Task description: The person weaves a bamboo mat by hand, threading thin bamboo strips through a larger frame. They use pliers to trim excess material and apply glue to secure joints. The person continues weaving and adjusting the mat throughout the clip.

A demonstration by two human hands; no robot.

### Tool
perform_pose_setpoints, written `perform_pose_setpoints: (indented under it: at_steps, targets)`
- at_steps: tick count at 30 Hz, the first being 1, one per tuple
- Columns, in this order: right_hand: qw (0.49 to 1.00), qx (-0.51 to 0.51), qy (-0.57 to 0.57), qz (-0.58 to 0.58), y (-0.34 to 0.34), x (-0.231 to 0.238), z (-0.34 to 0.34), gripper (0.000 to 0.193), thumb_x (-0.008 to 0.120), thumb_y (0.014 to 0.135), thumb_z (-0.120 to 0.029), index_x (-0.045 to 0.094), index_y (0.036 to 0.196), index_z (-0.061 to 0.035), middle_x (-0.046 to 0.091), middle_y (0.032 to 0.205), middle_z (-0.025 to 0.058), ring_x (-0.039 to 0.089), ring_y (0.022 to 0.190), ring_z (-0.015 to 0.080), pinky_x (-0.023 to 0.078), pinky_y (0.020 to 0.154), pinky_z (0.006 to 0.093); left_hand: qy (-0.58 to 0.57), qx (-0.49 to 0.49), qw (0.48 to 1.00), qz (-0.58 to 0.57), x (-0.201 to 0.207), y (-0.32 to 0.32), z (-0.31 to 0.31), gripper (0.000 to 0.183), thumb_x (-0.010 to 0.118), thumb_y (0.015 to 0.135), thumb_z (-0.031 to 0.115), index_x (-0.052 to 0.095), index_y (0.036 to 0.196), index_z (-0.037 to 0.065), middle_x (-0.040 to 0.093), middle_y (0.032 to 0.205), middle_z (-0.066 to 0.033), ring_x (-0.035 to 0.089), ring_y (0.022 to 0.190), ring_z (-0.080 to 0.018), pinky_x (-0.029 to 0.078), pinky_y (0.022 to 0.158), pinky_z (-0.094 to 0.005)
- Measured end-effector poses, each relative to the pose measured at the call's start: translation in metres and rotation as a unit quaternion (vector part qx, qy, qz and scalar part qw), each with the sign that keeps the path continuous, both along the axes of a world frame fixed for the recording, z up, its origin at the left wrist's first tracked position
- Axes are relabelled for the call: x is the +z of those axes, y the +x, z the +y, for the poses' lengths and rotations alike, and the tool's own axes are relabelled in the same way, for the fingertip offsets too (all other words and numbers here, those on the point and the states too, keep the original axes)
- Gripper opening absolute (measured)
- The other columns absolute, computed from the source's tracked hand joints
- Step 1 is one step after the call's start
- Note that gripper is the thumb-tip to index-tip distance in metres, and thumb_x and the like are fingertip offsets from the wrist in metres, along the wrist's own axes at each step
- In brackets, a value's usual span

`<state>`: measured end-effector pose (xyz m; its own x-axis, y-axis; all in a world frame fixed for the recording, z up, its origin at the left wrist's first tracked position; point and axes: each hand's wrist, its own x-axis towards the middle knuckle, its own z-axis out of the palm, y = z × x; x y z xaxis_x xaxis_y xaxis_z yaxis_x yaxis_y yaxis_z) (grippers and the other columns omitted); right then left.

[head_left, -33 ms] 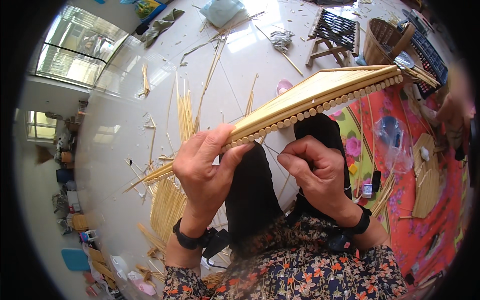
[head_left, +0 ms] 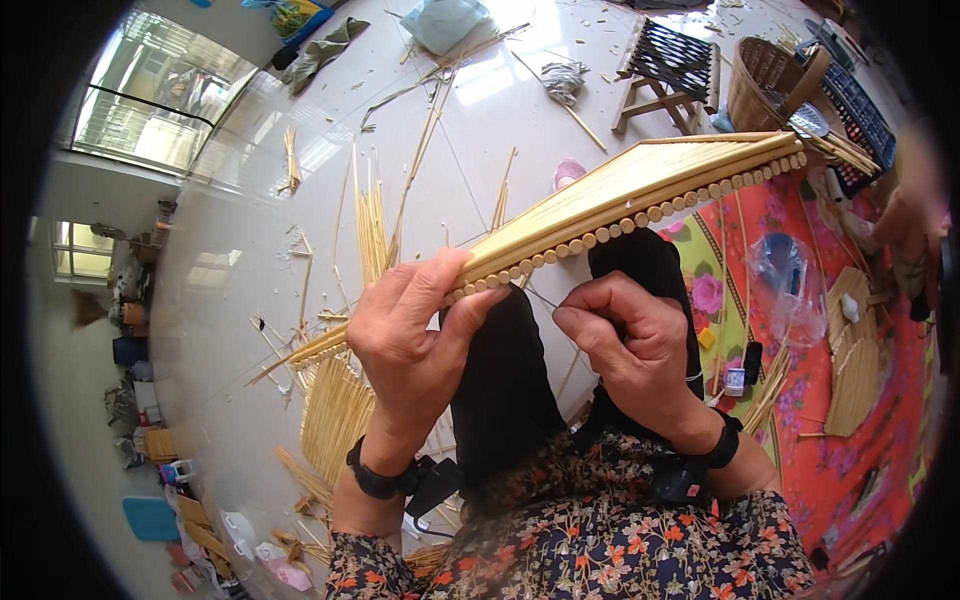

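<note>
A stiff panel of pale, thin sticks laid side by side (head_left: pixel 640 195) slants up to the right in front of me, with a row of round cut ends along its lower edge. My left hand (head_left: pixel 405 335) is closed on its near left end, thumb below and fingers above. To the right of that grip, my right hand (head_left: pixel 635 335) is closed in a pinch just beneath the panel. A thin dark strand (head_left: pixel 540 297) runs from its fingertips toward the panel's edge; I cannot tell whether it is thread or wire.
Loose sticks (head_left: pixel 370 225) and another stick panel (head_left: pixel 335 410) lie on the tiled floor at left. On the right are a red floral mat (head_left: pixel 800 400), a stick panel (head_left: pixel 853 365) and a clear plastic bag (head_left: pixel 795 310). A folding stool (head_left: pixel 668 70) and wicker basket (head_left: pixel 760 85) stand beyond.
</note>
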<state>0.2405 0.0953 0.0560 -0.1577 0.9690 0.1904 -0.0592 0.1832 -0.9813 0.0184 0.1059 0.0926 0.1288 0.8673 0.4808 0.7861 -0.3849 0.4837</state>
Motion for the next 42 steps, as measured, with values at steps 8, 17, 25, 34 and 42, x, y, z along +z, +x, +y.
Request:
perform_pose_setpoints:
  at_steps: [8,17,25,34,42]
  targets:
    - [1.0,-0.014,-0.005,0.012,-0.006,0.001,-0.004,0.009,0.07,0.104,-0.001,0.076,0.111,0.0027,0.068,0.077,0.0043,0.061,0.061,0.0061,0.047,0.055,0.0257,0.018,0.011,1.0,-0.021,-0.005,0.0,0.0,0.036,0.094,0.083,0.018,0.082,0.115,0.005,0.079,0.093,-0.0106,0.072,0.078,-0.0254,0.054,0.07,-0.038]
    - [1.0,-0.016,-0.007,0.012,-0.006,0.002,-0.004,0.011,0.07,0.104,0.0,0.076,0.112,0.0031,0.069,0.078,0.004,0.061,0.061,0.0056,0.047,0.055,0.0253,0.013,0.006,1.0,-0.015,-0.003,0.0,-0.001,0.035,0.093,0.086,0.014,0.081,0.116,0.003,0.078,0.093,-0.01,0.071,0.079,-0.0226,0.055,0.072,-0.0351]
    - [1.0,-0.011,-0.011,0.016,-0.005,0.002,-0.004,0.01,0.07,0.104,0.0,0.077,0.111,0.0028,0.069,0.076,0.0035,0.061,0.06,0.0056,0.047,0.054,0.0252,0.001,0.002,1.0,0.0,-0.001,0.0,-0.004,0.03,0.09,0.089,0.006,0.08,0.116,-0.001,0.077,0.095,-0.0093,0.072,0.083,-0.0177,0.057,0.074,-0.0307]
    - [1.0,-0.007,-0.005,0.005,-0.001,0.004,-0.005,0.01,0.069,0.104,0.001,0.077,0.111,0.0035,0.068,0.075,0.0037,0.062,0.061,0.0052,0.047,0.054,0.0248,0.041,0.001,0.999,0.012,-0.006,-0.001,-0.004,0.038,0.095,0.082,0.019,0.081,0.114,0.006,0.078,0.09,-0.0098,0.07,0.077,-0.0258,0.052,0.069,-0.0381]
    - [0.999,0.011,-0.031,-0.003,0.01,0.001,-0.022,0.01,0.068,0.105,0.001,0.076,0.11,0.0041,0.069,0.075,0.0025,0.061,0.061,0.0047,0.047,0.055,0.024,0.084,-0.023,0.994,0.065,-0.012,0.01,-0.025,0.041,0.095,0.08,0.019,0.079,0.115,0.004,0.077,0.095,-0.0106,0.072,0.081,-0.028,0.053,0.069,-0.0385]
